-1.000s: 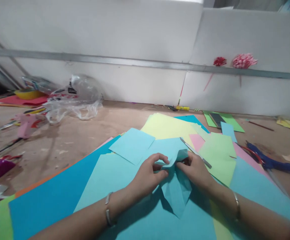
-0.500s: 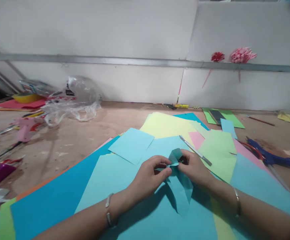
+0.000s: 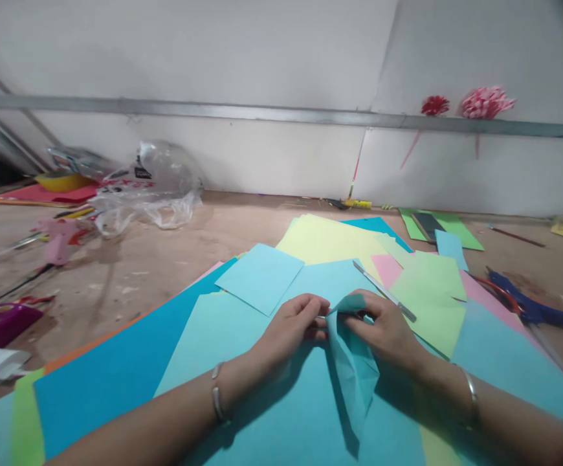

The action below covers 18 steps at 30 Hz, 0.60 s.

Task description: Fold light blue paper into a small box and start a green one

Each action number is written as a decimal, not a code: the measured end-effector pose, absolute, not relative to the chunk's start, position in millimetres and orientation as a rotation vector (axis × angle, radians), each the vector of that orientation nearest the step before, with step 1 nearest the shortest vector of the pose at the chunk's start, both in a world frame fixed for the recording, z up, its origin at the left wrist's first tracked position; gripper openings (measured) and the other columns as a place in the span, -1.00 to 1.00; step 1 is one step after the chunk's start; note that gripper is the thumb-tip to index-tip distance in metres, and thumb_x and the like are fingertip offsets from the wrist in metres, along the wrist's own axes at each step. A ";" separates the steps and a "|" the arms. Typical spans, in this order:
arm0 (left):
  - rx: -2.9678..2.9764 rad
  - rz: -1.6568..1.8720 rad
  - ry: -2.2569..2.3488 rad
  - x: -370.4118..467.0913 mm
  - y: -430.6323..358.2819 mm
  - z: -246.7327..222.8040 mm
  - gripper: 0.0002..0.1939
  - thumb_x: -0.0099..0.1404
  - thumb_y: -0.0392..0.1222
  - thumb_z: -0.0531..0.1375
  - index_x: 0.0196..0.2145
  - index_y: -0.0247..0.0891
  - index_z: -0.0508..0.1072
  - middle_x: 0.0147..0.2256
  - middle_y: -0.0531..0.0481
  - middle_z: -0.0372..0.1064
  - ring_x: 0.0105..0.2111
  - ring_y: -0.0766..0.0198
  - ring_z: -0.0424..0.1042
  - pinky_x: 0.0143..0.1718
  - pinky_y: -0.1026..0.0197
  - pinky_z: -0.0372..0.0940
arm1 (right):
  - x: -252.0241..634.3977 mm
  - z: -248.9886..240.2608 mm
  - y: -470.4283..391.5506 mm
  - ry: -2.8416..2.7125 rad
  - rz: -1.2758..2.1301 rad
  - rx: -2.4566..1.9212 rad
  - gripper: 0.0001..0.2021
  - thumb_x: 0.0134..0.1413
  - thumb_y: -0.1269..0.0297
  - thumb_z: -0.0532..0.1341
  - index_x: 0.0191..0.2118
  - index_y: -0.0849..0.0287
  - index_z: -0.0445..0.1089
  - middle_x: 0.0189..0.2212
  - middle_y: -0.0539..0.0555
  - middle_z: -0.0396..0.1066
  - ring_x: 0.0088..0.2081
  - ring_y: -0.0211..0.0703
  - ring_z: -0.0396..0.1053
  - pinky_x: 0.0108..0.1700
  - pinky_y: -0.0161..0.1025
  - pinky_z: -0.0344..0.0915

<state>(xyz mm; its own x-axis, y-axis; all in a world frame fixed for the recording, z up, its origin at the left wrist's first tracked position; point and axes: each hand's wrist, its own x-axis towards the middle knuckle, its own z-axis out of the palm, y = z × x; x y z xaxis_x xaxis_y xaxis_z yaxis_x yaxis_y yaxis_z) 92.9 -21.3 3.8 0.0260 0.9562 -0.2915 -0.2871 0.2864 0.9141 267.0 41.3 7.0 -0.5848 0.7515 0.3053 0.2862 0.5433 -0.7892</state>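
A folded piece of light blue paper (image 3: 354, 372) hangs between my two hands, its lower end pointing down over large light blue sheets (image 3: 242, 343). My right hand (image 3: 383, 323) pinches its upper edge, with the top curling over the fingertips. At the paper's upper left edge, my left hand (image 3: 296, 323) has thumb and fingers pressed together on it. A square light blue sheet (image 3: 261, 278) lies behind my left hand. Just beyond my right hand rests a slim silver craft knife (image 3: 386, 291).
Colored sheets, including dark blue paper (image 3: 116, 375), spread across the table. To the left are a plastic bag (image 3: 153, 188), a pink glue gun (image 3: 57, 239) and a purple tool (image 3: 7, 323). A blue glue gun (image 3: 534, 301) lies right. Paper flowers (image 3: 486, 103) stand by the wall.
The folded paper has turned and its lower end hangs nearer to me. My left thumb has moved up to the fingers. The whole view has shifted slightly.
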 end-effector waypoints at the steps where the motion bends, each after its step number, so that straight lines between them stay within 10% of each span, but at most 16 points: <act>1: 0.703 1.115 1.091 92.3 -21.0 4.5 -0.48 0.08 0.20 0.33 -0.29 -0.36 0.44 -0.36 -0.05 0.36 -0.40 0.32 0.35 -0.33 0.23 0.30 | 267.6 7.4 40.8 -2.106 0.947 -0.787 -0.88 0.07 0.38 0.18 -0.43 0.14 0.46 -0.46 0.00 0.39 -0.41 -0.22 0.34 -0.35 -0.26 0.28; 18: 0.506 1.048 0.811 91.6 -22.6 1.9 -0.54 -0.12 -0.04 0.52 -0.46 -0.34 0.38 -0.48 0.07 0.33 -0.46 0.39 0.33 -0.30 0.26 0.25 | 266.6 21.7 29.4 -2.082 0.937 -0.866 -0.87 0.00 0.34 0.23 -0.53 0.14 0.43 -0.52 -0.02 0.32 -0.47 -0.27 0.29 -0.45 -0.32 0.21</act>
